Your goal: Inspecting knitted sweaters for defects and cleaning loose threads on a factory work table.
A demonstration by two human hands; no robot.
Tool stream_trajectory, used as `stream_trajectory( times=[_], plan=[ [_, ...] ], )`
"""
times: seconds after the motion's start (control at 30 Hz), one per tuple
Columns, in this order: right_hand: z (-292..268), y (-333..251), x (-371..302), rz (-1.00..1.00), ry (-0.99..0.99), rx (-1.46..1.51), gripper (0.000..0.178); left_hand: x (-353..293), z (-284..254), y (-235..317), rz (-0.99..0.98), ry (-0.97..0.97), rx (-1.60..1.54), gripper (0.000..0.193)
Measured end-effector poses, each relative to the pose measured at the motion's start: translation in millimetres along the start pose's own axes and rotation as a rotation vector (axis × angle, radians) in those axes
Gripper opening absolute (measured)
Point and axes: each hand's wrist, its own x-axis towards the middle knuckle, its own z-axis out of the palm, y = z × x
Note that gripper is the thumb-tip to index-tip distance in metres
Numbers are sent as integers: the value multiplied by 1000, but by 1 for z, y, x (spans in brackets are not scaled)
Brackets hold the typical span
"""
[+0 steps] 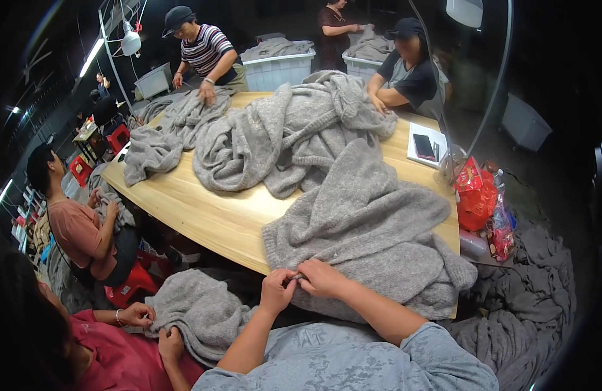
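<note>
A grey knitted sweater (372, 221) lies spread over the near edge of the wooden table, part of it hanging down toward me. My left hand (278, 289) pinches its edge at the near left. Close beside it, my right hand (319, 277) is closed on the same knit, thumbs and fingertips of both hands almost meeting. Whatever small detail lies between the fingertips is hidden. Beyond the sweater rises a heap of more grey knitwear (249, 137), which touches its far end.
The wooden table (177, 208) carries a phone (423, 147) on white paper at the right. Red plastic bags (477, 202) hang off that side, above piled grey knits (522, 293). A co-worker in red (118, 352) handles knitwear close on my left; others work around the table. White bins (278, 68) stand behind.
</note>
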Motion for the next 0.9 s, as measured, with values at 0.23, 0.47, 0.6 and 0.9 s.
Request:
stream_trajectory(
  times=[0.23,0.47,0.6,0.9],
  plan=[
    [4,0,-1,80,29,27,12,3,-6,-2,-96,-76,-158,12],
    [9,-3,-2,134,141,32,11,2,-6,-1,-84,-68,-47,12],
    [12,-5,-1,272,180,73,12,3,-1,-1,-106,-40,-47,11],
    [8,-6,1,371,74,136,16,4,1,-5,-88,-35,-32,9]
  ],
)
